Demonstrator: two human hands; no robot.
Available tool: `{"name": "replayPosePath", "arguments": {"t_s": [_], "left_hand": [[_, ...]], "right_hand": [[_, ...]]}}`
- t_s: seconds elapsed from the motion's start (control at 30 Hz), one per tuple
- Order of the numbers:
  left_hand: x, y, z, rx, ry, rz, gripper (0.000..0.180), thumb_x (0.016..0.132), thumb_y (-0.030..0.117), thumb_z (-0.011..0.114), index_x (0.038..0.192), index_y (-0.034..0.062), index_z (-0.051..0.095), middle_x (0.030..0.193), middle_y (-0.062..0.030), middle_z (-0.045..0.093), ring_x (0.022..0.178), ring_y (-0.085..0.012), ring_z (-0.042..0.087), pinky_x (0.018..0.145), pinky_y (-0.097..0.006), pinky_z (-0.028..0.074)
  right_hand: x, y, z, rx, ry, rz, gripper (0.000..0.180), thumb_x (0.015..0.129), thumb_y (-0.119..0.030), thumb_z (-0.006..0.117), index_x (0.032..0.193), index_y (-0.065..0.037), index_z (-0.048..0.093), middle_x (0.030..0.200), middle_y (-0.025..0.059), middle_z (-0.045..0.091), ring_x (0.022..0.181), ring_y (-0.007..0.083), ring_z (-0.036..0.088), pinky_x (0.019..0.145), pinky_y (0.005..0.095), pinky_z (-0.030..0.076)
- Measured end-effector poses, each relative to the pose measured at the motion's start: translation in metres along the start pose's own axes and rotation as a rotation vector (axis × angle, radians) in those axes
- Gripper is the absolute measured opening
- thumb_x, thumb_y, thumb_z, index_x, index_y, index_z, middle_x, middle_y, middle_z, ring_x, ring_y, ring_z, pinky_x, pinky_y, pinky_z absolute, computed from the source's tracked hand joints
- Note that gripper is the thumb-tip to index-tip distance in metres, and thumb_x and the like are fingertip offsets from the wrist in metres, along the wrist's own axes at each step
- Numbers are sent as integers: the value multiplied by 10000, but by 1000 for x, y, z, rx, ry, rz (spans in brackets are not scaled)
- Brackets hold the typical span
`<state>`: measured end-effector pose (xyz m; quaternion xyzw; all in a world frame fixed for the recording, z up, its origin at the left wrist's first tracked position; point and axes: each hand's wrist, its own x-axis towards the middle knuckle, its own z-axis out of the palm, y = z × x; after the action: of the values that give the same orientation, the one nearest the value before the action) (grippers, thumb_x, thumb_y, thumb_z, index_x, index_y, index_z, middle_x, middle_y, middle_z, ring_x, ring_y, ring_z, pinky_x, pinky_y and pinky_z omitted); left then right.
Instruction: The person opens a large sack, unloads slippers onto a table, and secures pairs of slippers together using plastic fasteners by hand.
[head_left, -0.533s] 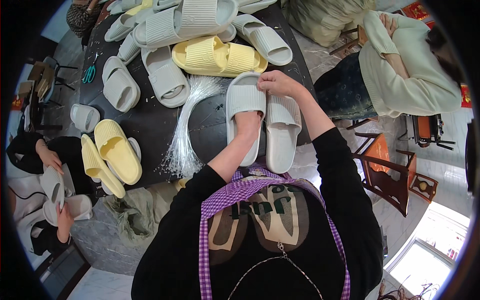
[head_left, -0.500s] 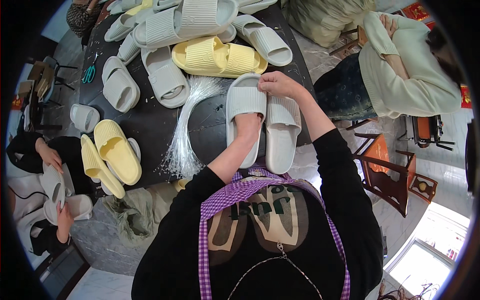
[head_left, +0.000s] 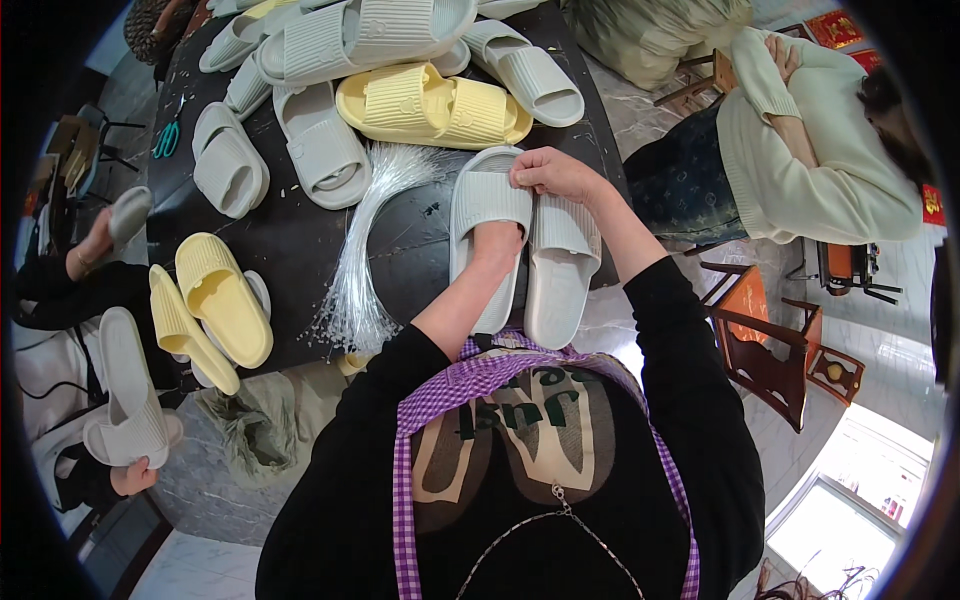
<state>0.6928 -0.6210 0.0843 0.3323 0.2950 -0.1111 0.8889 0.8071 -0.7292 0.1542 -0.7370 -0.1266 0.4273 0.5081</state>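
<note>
Dark table [head_left: 290,240], crowded with grey and yellow slippers, under two hands at work on a grey pair.

The pair [head_left: 525,240] is laid side by side at the near edge. The left hand [head_left: 497,240] is pushed under the strap of the left slipper [head_left: 487,225], its grip hidden; the right hand [head_left: 553,172] is closed, pinching where the two toe ends meet. Foam this thick is judged light, soft and springy, not fragile; it is best taken by the strap or sole rim. Clear plastic ties [head_left: 365,250] are fanned just beside.
</note>
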Motion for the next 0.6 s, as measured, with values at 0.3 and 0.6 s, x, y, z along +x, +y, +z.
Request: {"name": "replayPosePath", "arguments": {"t_s": [0.3, 0.6], "left_hand": [[-13, 8, 7, 100, -7, 78, 67, 846, 51, 443, 790, 85, 455, 616, -26, 430, 434, -119, 362, 366, -269, 261], [-57, 23, -11, 217, -172, 12, 106, 838, 111, 524, 843, 18, 577, 696, -47, 560, 522, -110, 488, 448, -235, 366]], "right_hand": [[-7, 10, 12, 67, 260, -69, 87, 793, -94, 608, 821, -26, 654, 676, -25, 583, 564, 42, 467, 520, 193, 386], [-7, 21, 22, -31, 515, -194, 108, 810, -97, 596, 825, -1, 644, 665, -7, 581, 578, 54, 496, 538, 211, 425]]}}
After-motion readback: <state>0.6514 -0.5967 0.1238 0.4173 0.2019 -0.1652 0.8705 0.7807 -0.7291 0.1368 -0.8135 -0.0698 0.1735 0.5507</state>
